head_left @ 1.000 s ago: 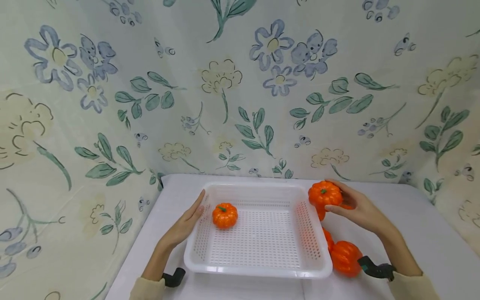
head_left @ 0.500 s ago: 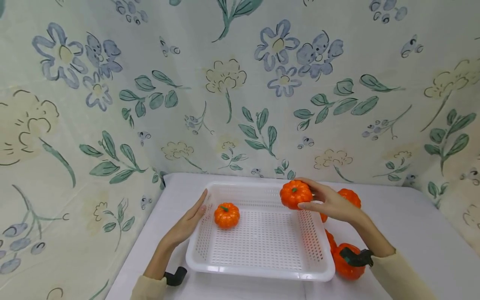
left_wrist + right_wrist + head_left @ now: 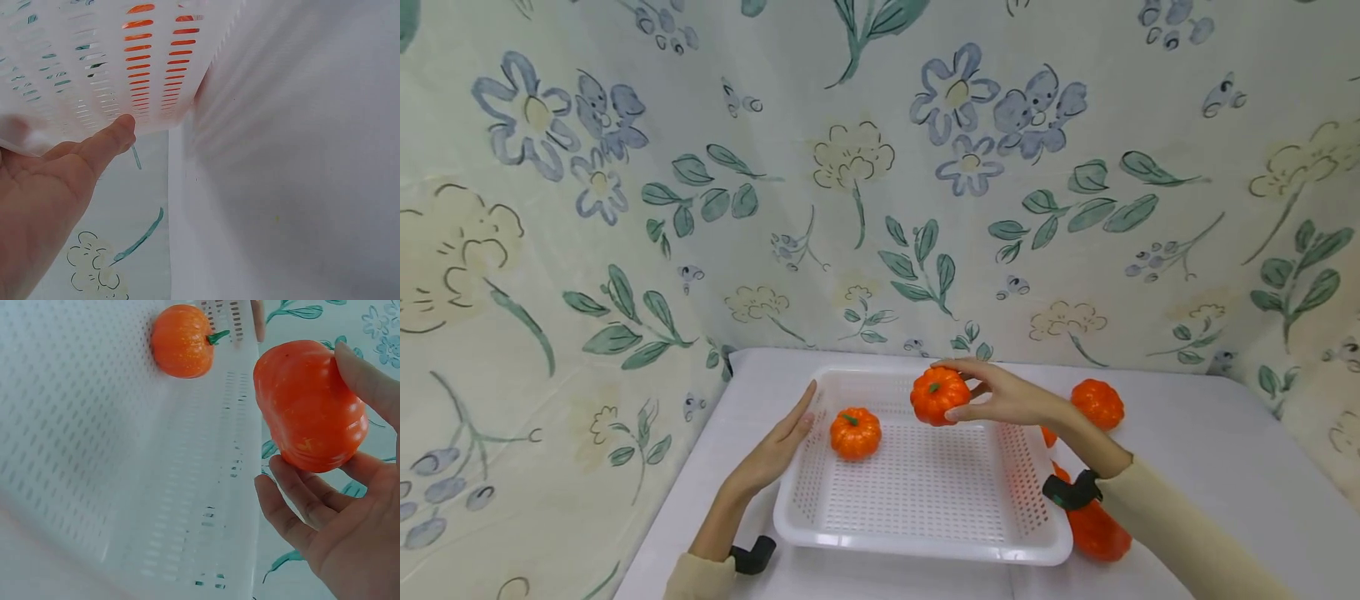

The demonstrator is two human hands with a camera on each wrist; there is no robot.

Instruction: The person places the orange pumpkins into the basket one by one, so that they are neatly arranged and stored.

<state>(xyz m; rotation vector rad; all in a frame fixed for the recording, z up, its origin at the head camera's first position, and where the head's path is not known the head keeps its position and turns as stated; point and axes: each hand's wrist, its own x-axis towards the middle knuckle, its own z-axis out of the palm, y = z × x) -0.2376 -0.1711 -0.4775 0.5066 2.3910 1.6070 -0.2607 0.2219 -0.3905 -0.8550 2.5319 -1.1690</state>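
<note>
My right hand holds an orange toy pumpkin by its side, above the far part of a white perforated plastic basket. In the right wrist view the thumb and fingers grip this held pumpkin over the basket's rim. Inside the basket, toward the left, lies another orange pumpkin with a green stem. My left hand rests against the basket's left wall with straight fingers. In the left wrist view that hand touches the outside of the slotted wall.
On the white table, right of the basket, lie several more orange pumpkins, among them one at the back and one nearer, partly behind the right forearm. A floral curtain hangs behind the table.
My right hand has carried the pumpkin leftward, from beside the basket's right rim to above its inside. Another pumpkin at the right has come into fuller view. The left hand stays in place.
</note>
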